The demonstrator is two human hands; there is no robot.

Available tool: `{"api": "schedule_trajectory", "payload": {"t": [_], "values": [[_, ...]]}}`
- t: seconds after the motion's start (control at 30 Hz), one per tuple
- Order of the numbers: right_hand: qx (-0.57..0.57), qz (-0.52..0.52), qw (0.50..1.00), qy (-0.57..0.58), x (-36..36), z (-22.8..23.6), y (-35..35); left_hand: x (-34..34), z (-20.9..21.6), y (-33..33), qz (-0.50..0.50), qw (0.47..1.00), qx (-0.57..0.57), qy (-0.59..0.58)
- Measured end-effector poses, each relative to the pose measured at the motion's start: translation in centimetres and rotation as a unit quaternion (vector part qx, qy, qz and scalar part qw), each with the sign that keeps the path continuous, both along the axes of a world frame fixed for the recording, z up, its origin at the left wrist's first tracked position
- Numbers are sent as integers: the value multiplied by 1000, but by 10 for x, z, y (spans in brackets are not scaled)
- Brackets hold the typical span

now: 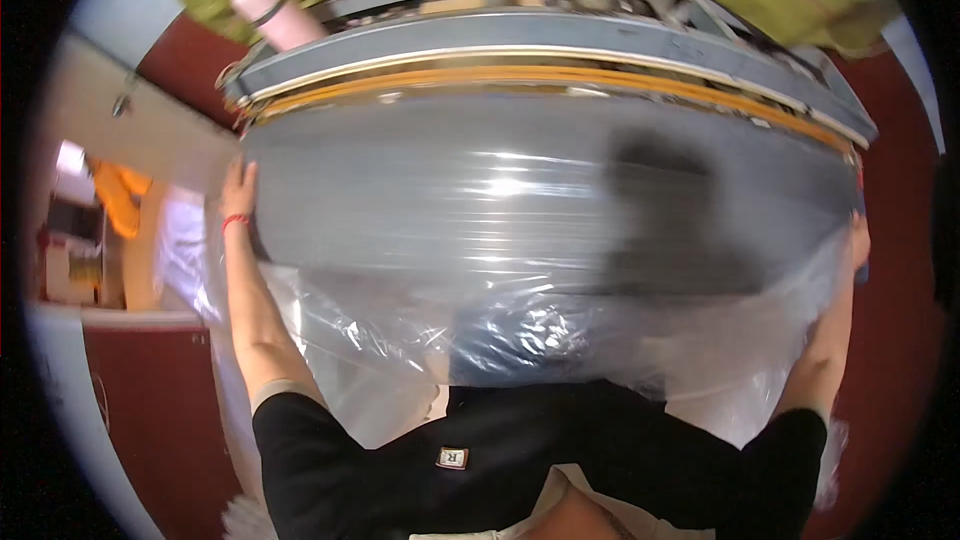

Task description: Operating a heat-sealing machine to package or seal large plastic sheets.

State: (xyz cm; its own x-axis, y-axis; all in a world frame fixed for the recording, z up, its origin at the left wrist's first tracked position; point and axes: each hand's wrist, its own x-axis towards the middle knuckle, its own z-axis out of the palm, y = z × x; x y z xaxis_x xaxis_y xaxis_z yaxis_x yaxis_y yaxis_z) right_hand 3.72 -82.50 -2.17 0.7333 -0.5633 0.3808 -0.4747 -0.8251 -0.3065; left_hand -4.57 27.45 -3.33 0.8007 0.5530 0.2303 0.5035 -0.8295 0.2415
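Clear film (535, 330) spans left hand (238, 192) to right hand (860, 240), seemingly touching both.

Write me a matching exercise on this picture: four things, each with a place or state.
1. left hand
2. right hand
3. pink cylinder
4. orange strip

A. along the far side of the shiny grey surface
B. at that surface's right end
C. tilted, with a dark stripe around it
D. with a red band at the wrist

Pairs: 1-D, 2-B, 3-C, 4-A
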Motion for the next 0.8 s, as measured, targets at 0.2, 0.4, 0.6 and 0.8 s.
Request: {"api": "schedule_trajectory", "payload": {"t": [0.2,0.4,0.6,0.8], "values": [[-68,27,997,35,20,-1,40,21,15,-44,16,961,-62,-270],[-60,-87,994,6,-3,13,38,7,92,-460,-490,769,-406,-64],[-47,-51,998,-4,2,10,45,-59,67,-661,-693,611,-370,98],[-51,-32,998,-21,0,6,31,-103,63,-712,-834,143,-402,350]]}}
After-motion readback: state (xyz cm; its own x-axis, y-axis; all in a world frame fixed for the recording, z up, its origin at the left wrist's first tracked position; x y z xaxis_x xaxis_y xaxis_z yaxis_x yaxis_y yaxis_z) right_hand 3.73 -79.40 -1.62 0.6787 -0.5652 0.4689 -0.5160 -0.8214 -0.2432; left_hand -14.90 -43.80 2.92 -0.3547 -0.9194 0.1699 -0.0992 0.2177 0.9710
